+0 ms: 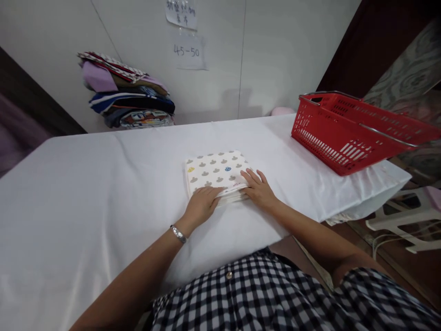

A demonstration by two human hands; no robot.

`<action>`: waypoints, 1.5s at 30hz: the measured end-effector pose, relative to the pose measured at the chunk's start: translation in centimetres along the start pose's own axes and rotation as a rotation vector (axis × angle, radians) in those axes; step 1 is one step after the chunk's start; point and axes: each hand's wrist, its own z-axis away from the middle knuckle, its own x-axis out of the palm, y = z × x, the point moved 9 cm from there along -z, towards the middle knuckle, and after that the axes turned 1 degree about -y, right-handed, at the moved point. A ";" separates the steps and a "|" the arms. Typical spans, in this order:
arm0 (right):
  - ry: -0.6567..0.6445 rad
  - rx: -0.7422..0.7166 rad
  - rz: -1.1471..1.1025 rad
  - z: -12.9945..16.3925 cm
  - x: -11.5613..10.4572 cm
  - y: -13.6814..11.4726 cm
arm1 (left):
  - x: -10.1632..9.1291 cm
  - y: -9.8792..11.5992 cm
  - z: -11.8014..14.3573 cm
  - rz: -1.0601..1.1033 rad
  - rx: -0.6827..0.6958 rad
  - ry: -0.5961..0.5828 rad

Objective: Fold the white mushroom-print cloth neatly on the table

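Note:
A folded white cloth [215, 172] with grey mushroom-like prints and a few coloured ones lies in the middle of the table. Its layers show along the near edge, which looks slightly raised. At the near left corner, my left hand [203, 202] is closed on that edge, its fingers over the top and thumb by the layers. My right hand [258, 191] rests on the near right corner with fingers spread on the print and thumb against the edge. The undersides of both hands are hidden.
A white cloth covers the table [144, 184]. On the right stands a red plastic basket [330, 138] with metal handles. Behind the table's far edge rises a pile of folded fabrics [131, 99]. A white plastic stool [403, 216] is at the lower right.

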 end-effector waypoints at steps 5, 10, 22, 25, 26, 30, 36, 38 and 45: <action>-0.016 -0.060 -0.060 -0.9 0.9 -0.7 | 0.0 -0.4 -0.1 -0.006 -0.017 0.024; -0.008 -0.037 -0.136 -0.2 1.1 -0.6 | 0.0 -0.8 0.0 -0.021 -0.030 0.041; 0.007 -0.020 -0.096 -0.3 0.4 -1.3 | -0.2 -0.7 1.0 -0.023 -0.008 0.068; 0.011 -0.035 -0.064 -0.8 0.5 -1.8 | -0.6 -0.1 1.3 -0.038 0.010 0.104; 0.011 -0.042 -0.062 -1.0 0.6 -1.9 | -0.8 0.2 1.4 -0.046 0.021 0.118; -0.011 -0.045 -0.102 -1.4 1.2 -2.1 | -0.5 2.1 1.5 -0.094 0.070 0.137; 0.003 0.018 -0.190 -1.1 1.4 -1.6 | 0.5 2.7 0.7 -0.179 0.029 0.129; 0.021 0.022 -0.212 -0.9 1.3 -1.5 | 0.7 2.5 0.4 -0.194 0.019 0.119; 0.016 0.018 -0.231 -0.7 1.6 -1.7 | 1.0 2.1 0.1 -0.233 -0.012 0.101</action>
